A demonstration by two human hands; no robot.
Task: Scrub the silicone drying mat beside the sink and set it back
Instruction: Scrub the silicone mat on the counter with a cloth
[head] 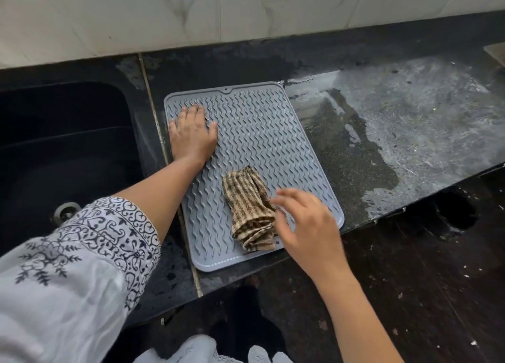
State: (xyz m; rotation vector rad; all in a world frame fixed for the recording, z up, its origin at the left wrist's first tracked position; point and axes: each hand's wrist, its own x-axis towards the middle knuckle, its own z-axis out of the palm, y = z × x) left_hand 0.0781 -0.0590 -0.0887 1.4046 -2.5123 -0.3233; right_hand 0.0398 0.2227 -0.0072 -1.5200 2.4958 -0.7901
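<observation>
Striped beige cloth (251, 209) lies folded on the near part of the grey mat (262, 133), my right hand (308, 226) open, fingers spread, at its edge. Farther off, my left hand (192, 133) presses flat and open on the mat, which lies on the dark counter (382, 133) beside the black sink (62, 144)

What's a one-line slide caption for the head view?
Left hand pressed flat on the grey silicone mat beside the sink; right hand at the folded striped cloth lying on it.
</observation>
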